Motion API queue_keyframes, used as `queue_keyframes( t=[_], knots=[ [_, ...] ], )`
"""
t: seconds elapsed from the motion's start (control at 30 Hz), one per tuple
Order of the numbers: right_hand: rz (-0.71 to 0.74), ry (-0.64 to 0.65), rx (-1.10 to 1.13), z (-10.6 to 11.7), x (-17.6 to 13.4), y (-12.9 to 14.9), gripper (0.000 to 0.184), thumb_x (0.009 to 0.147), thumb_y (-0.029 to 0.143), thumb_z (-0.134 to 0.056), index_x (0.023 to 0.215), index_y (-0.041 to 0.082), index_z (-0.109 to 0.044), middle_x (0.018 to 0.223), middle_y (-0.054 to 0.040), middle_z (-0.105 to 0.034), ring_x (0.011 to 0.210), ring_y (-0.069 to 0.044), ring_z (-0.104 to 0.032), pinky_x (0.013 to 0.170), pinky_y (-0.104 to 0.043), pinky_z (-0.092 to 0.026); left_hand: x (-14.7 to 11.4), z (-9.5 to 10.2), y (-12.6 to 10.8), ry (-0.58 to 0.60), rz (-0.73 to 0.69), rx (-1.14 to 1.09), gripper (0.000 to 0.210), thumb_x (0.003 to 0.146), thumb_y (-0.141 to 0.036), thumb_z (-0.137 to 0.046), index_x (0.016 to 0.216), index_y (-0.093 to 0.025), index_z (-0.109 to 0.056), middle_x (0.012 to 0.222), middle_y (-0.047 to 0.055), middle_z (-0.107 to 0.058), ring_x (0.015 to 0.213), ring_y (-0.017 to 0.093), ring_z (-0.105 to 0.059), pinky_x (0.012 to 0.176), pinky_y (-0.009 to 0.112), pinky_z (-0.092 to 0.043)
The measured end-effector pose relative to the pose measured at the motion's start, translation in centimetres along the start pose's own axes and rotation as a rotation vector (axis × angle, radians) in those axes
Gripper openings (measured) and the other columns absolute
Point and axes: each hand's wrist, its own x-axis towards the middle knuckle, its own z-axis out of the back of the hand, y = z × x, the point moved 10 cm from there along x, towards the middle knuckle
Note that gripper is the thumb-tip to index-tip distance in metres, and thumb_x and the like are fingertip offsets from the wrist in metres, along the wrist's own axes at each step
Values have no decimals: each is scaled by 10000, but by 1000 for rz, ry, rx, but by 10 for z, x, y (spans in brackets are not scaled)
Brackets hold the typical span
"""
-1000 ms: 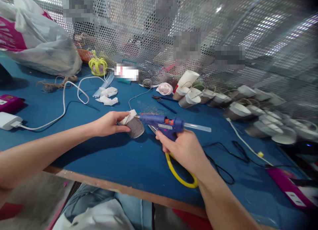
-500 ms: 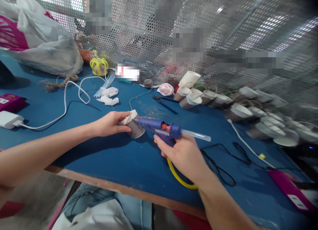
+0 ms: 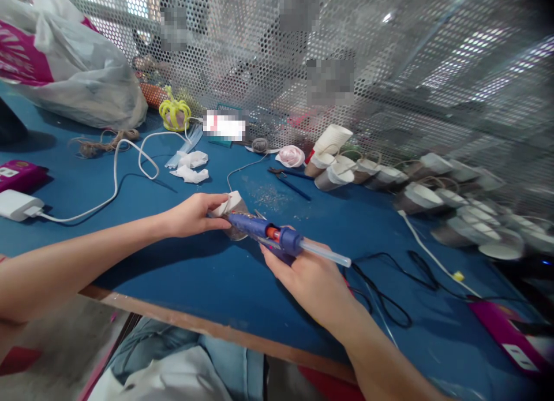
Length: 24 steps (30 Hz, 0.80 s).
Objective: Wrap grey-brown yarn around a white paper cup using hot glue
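My left hand (image 3: 199, 214) pinches a small paper cup (image 3: 236, 200) with a pale rim, lying tilted just above or on the blue tabletop. Wrapped around a blue glue gun (image 3: 255, 228) is my right hand (image 3: 309, 271). The gun's nozzle end reaches the cup beside my left fingertips and hides part of it. A clear glue stick (image 3: 326, 254) sticks out of the gun's back. Thin grey cord (image 3: 246, 168) runs from the cup to a small ball of cord (image 3: 260, 145) farther back.
Blue-handled pliers (image 3: 291, 182) and a pink fabric rose (image 3: 289, 156) lie behind the cup. Several corded cups (image 3: 335, 173) line the right back. White tissue scraps (image 3: 190, 173), a white cable (image 3: 116, 176) and a plastic bag (image 3: 86, 83) are at left. Black cable (image 3: 389, 300) loops at right.
The glue gun has swung left and turned, its nozzle now nearer my left fingers and covering more of the cup. My left hand stays almost in place.
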Motion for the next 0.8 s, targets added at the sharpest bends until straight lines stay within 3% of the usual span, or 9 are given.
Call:
queue_keyframes(
  t=[0.13,0.37,0.67,0.8],
  knots=[
    [70,-81,-40,1,-3,3,87,774,213,-477,748,178,-552,624,-24,-614,546,-156,-574,505,-243,-416,1,0,2,1,11,37,218,752,-315,-527,809,-105,-517,656,-38,-452,604,83,-367,567,184,-316],
    [95,-74,-12,13,1,6,123,775,204,-469,750,189,-588,632,-40,-625,586,-175,-602,541,-261,-447,1,-2,0,4,-4,-61,220,747,-305,-542,844,-110,-508,680,-33,-466,622,85,-391,575,178,-329],
    [46,-33,21,6,0,4,147,772,223,-465,795,185,-605,635,-32,-639,603,-175,-609,558,-260,-458,0,-2,2,2,-7,-28,247,748,-315,-542,883,-109,-520,710,-23,-493,634,90,-408,595,187,-346],
    [-41,-32,34,8,1,-10,170,773,270,-470,750,175,-609,617,-38,-641,569,-175,-604,515,-262,-450,0,-3,2,5,-3,-77,257,739,-310,-554,895,-110,-513,693,-28,-485,624,88,-411,575,180,-339]
  ],
)
